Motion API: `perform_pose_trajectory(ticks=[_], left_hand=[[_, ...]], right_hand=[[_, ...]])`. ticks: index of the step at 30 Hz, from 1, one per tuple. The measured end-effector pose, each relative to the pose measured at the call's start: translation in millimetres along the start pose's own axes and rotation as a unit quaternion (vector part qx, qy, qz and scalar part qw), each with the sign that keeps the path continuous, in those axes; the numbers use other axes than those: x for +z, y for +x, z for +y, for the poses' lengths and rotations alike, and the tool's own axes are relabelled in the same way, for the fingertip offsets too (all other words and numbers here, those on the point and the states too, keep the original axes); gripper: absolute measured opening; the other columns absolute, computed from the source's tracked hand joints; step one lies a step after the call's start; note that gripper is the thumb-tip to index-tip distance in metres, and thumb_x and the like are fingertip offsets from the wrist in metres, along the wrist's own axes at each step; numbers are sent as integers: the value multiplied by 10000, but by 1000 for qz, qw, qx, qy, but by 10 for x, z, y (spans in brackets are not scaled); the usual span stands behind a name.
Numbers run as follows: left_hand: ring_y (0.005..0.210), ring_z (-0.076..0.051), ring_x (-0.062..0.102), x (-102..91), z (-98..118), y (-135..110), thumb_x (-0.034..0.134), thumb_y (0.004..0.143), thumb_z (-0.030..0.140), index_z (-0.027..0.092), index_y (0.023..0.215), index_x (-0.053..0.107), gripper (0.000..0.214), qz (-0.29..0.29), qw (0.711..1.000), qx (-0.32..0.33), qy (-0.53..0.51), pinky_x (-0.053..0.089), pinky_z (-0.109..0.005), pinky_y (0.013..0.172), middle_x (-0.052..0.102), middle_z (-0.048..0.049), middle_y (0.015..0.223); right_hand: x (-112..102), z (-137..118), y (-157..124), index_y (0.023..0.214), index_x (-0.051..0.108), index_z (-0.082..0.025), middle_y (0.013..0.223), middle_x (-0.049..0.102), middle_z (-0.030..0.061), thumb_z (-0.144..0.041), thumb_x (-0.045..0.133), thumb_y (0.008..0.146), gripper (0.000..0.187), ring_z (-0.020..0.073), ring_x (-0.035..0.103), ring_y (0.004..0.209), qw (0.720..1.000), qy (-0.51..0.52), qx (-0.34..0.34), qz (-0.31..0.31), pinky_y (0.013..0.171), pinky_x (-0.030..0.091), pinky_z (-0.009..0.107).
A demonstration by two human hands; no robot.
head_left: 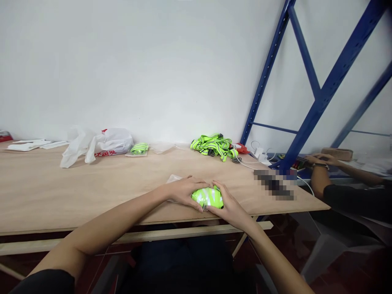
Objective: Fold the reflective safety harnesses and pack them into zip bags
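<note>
A folded bundle of neon-yellow reflective straps (207, 197) rests near the front edge of the table, partly inside a clear plastic bag (174, 178). My left hand (185, 193) grips the bundle's left side, thumb in front and fingers over the top. On the right side, my right hand (229, 207) closes round it, with its thumb along the front. The bag shows mostly behind my left hand, and the underside of the bundle is hidden. Further back lies a loose tangle of the same reflective straps (214, 145) with black buckles.
A packed strap bundle (139, 149) lies beside a white plastic shopping bag (114, 141) at the back. White flat pieces (33, 144) are at far left. A blurred-out dark object (273, 185) lies right, near a blue metal rack (318, 92). Another person's arms (321, 173) reach in beyond it.
</note>
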State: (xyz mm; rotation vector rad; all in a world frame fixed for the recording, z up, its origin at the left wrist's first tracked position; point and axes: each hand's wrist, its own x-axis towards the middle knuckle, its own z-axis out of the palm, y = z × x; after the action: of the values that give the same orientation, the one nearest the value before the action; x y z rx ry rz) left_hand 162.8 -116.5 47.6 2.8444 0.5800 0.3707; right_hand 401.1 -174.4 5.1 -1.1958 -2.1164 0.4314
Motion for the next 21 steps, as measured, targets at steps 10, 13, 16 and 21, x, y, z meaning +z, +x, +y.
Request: perform_pose_trajectory(ticks=[10, 13, 16, 21], left_hand=[[1336, -323, 487, 72, -61, -1, 683, 756, 726, 235, 1536, 354, 979, 15, 999, -25, 15, 333, -418, 1113, 503, -143, 1484], [1338, -330, 484, 82, -61, -4, 684, 754, 726, 213, 1519, 382, 969, 22, 999, -20, 23, 330, -424, 1120, 503, -158, 1481], [1332, -339, 489, 86, -44, -1, 679, 763, 721, 189, 1499, 413, 945, 32, 999, -8, 26, 336, -427, 1121, 506, -171, 1474], [1319, -339, 512, 90, 5, 12, 694, 764, 703, 202, 1474, 446, 904, 46, 999, -13, 6, 383, -410, 1086, 531, -158, 1457]], right_hand=[[-153, 22, -67, 1504, 366, -224, 1511, 488, 143, -505, 618, 885, 725, 294, 471, 1385, 997, 25, 56, -52, 1123, 406, 488], [-115, 48, -19, 1387, 526, -225, 1350, 639, 116, -449, 726, 810, 651, 296, 603, 1236, 997, 67, 47, -15, 1037, 496, 467], [-10, 61, 49, 1263, 652, -221, 1258, 695, 109, -401, 792, 744, 567, 305, 647, 1157, 996, 86, 18, 31, 1014, 514, 465], [130, 10, 107, 1221, 702, -210, 1235, 698, 107, -349, 805, 738, 512, 299, 655, 1136, 993, 79, -24, 79, 1015, 518, 448]])
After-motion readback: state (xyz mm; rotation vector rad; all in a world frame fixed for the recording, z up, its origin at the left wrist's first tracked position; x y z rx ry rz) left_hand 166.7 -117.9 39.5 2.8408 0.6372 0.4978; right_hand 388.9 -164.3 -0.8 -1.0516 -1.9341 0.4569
